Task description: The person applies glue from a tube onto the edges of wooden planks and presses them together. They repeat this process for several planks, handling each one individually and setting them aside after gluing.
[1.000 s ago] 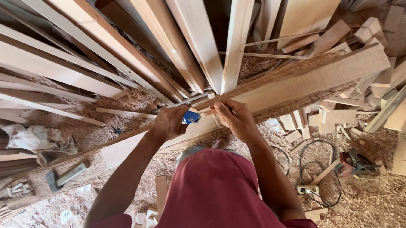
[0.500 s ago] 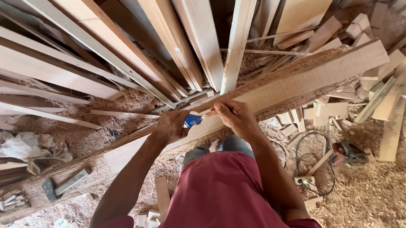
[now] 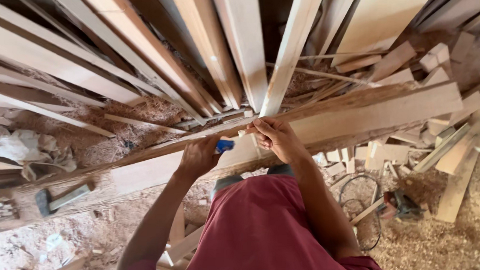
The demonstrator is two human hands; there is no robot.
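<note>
while both hands sit on the long plank (image 3: 372, 112), work on it looks to be at an early-to-middle stage, judged from the layout alone.

status, hands:
- left hand (image 3: 198, 157): closed around a small blue object (image 3: 224, 145), prob. a marker or chalk holder; exact kind can't be told. grip is tight, fingers wrapped, blue end sticking out toward the right hand.
- right hand (image 3: 275, 138): fingers curled and pinched on sth thin and pale at the plank's near edge; what it is can't be told. grip is closed, not flat on the wood.

status, workpiece:
- plank lies across the view at a slant, low at left and high at right, resting on sawdust and scrap, just in front of the person's knees.
- no fresh cut, saw line or clear mark is visible on its face at this res. so marking/measuring seems unfinished, and any cutting seems not begun.

surroundings:
- upright boards (image 3: 239, 47) lean in a fan behind the plank.
- hammer (image 3: 61, 199) lies on the sawdust floor at left, well apart from both hands.
- power tool w/ coiled cord (image 3: 400, 206) lies at right, untouched.
- offcuts (image 3: 458, 157) are piled at right.
</note>
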